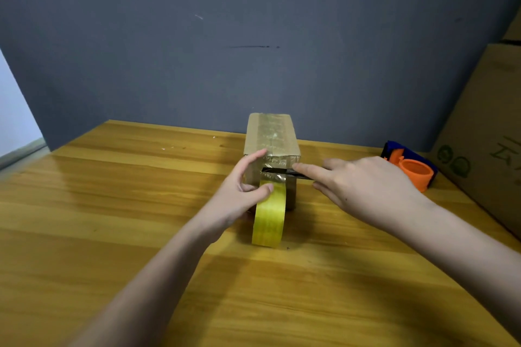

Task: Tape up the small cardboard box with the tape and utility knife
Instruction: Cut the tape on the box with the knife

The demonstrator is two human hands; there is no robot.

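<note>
While the left hand point(242, 186) pinches the tape roll point(269, 217) against the small box point(270, 135) mid-table, the right hand point(363, 186) grips the knife point(298, 175) at the strip. Cutting step; next requires a clean severing stroke.

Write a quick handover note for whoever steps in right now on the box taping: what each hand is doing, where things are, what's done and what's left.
Left hand: steadies the small cardboard box and pinches the yellow tape roll at its near end.
Right hand: holds the utility knife, blade laid across the tape at the box's near face.
Tape runs along the box top and over the near edge; the roll hangs off it, standing on the table.
Done: top seam taped.
Left: finish the cut, press the tape end down.
An orange and blue dispenser sits to the right, unused.
</note>
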